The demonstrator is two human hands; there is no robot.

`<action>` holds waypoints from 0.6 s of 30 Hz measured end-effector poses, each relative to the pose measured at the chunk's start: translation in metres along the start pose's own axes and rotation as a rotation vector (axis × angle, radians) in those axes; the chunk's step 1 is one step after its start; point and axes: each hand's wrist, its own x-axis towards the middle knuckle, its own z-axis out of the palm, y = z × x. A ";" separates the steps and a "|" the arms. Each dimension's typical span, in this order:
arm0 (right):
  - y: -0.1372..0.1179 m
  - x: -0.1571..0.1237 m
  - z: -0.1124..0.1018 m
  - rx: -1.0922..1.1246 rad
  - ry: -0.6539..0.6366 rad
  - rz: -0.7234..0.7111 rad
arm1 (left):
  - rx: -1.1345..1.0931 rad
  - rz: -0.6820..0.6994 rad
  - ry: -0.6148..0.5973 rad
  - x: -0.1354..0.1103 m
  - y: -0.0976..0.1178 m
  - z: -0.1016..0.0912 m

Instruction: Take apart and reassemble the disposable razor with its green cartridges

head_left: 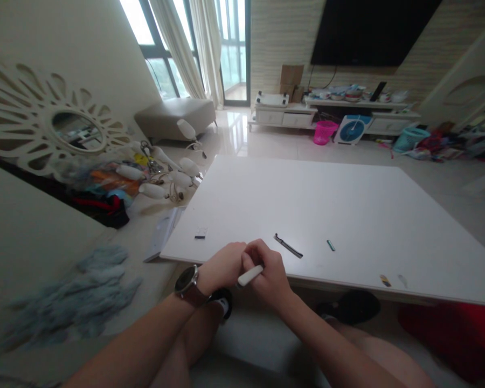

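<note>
At the table's near edge my two hands meet. My right hand (269, 267) is closed round a white, stick-like handle (250, 276), whose rounded end points down and left toward me. Against it lies my left hand (226, 264), curled inward, with its fingertips and whatever they grip hidden. A watch with a brown strap (187, 281) is on the left wrist. Just beyond the right hand a thin dark-and-grey strip with a bent end (289, 246) rests on the white table (307, 199). A small green piece (330, 246) lies farther right.
A small white-and-black piece (200, 236) lies near the table's left edge. Toward the right front are a yellow-and-black piece (385, 280) and a clear piece (403, 281). A lamp with several white shades (181, 178) stands left of the table; grey fluffy cloth (92, 296) covers some floor.
</note>
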 end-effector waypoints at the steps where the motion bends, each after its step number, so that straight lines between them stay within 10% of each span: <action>1: 0.000 0.000 0.000 -0.001 0.001 0.000 | 0.003 0.004 -0.008 0.000 0.001 0.000; 18: -0.003 0.002 -0.001 -0.012 -0.010 0.011 | 0.103 0.029 -0.041 0.002 -0.004 0.004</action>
